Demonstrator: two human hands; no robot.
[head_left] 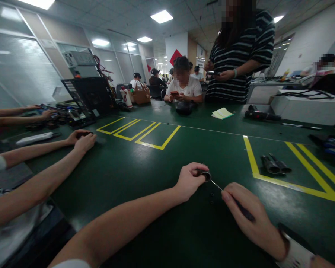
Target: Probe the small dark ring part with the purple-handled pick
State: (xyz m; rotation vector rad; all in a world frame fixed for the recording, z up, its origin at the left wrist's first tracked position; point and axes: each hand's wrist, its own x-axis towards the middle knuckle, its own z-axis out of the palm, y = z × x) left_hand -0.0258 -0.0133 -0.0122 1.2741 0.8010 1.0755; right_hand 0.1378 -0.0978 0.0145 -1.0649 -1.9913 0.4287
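Observation:
My left hand (190,181) is closed in a pinch on a small dark cylindrical part (204,174), held just above the green table (145,175). My right hand (247,216) is closed round a thin screwdriver (234,200). Its metal tip points up and left into the part. Both hands sit near the table's front middle. A few tiny dark screws (211,197) lie on the table just below the part.
Two similar dark cylindrical parts (275,165) lie inside a yellow-taped area at right. Another person's arms (39,156) reach in from the left, hands on a small dark object. A person sits and another stands across the table. Tools, boxes and a yellow-green notepad (222,113) lie at the far side.

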